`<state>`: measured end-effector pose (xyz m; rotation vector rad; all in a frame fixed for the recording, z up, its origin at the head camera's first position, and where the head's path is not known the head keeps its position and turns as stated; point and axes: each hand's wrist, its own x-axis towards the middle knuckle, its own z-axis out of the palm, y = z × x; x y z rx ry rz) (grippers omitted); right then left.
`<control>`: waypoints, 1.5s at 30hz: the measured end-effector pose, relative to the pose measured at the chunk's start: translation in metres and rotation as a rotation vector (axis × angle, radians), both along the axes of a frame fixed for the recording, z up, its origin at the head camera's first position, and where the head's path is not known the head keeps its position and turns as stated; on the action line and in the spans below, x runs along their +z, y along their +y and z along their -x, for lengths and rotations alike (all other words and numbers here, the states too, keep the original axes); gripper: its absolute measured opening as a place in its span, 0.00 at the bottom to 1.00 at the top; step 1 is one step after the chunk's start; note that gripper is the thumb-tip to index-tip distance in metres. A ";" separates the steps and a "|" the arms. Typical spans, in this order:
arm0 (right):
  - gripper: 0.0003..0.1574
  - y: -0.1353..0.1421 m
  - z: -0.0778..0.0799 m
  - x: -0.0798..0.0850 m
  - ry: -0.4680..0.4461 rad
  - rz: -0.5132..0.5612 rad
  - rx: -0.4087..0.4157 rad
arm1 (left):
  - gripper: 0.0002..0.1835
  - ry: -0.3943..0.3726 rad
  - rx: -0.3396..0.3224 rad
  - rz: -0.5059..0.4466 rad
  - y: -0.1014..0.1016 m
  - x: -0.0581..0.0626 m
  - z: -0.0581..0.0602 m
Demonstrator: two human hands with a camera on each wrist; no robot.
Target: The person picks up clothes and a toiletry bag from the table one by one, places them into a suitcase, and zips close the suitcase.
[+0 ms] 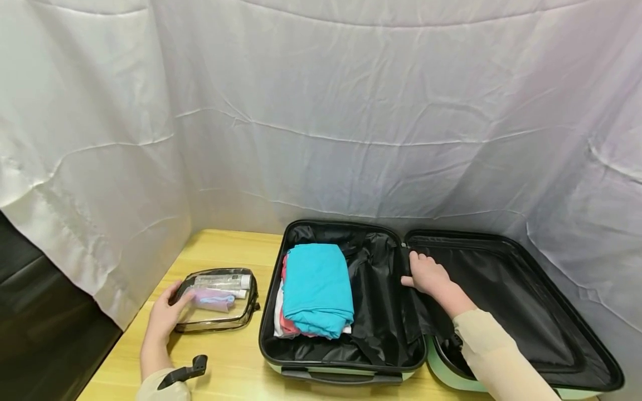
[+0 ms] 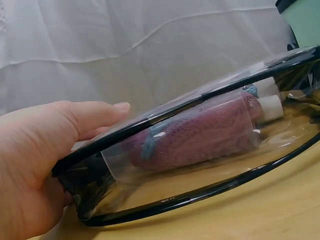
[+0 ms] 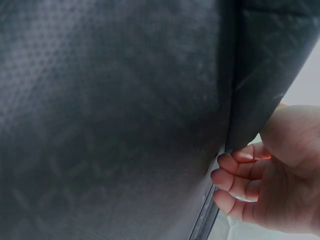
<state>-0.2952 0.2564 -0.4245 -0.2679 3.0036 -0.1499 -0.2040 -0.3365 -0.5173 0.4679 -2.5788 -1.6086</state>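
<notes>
My left hand [image 1: 163, 314] grips the left end of a clear toiletry pouch [image 1: 215, 323] with black trim, thumb over its top. Inside the pouch are clear bottles with white caps [image 1: 244, 280] and a rolled purple cloth [image 1: 213, 299]; the left wrist view shows the pouch tilted over the table. At the middle of an open suitcase [image 1: 346, 367], my right hand [image 1: 431, 275] holds the edge of a black fabric flap [image 3: 150, 100]. Folded clothes [image 1: 321, 289], turquoise on top with pink and white below, lie in the suitcase's left half.
The suitcase's right half [image 1: 501, 301], black-lined with a pale green shell, lies open on the right. A wooden table [image 1: 230, 362] carries everything. Grey-white curtains [image 1: 351, 111] hang behind and at both sides. A black mount [image 1: 185, 374] sits on my left wrist.
</notes>
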 end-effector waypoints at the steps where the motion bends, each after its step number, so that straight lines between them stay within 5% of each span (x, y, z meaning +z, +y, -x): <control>1: 0.42 0.000 0.000 0.000 0.000 0.000 -0.001 | 0.46 -0.016 -0.010 0.010 -0.001 0.000 0.001; 12: 0.42 0.000 0.003 0.001 -0.014 0.000 -0.006 | 0.48 -0.101 -0.025 0.075 -0.001 0.002 0.003; 24: 0.46 0.003 0.002 -0.001 -0.021 0.005 -0.013 | 0.28 0.032 0.215 0.024 0.011 0.005 0.008; 28: 0.46 0.002 0.003 -0.002 -0.019 0.004 -0.011 | 0.27 0.045 0.238 -0.053 0.015 0.010 0.008; 39: 0.44 0.005 0.004 -0.004 -0.005 0.010 0.003 | 0.33 0.104 0.179 -0.274 0.014 0.024 0.006; 45: 0.44 0.005 0.004 -0.004 -0.008 0.016 0.002 | 0.37 0.144 0.034 -0.292 0.012 0.029 0.003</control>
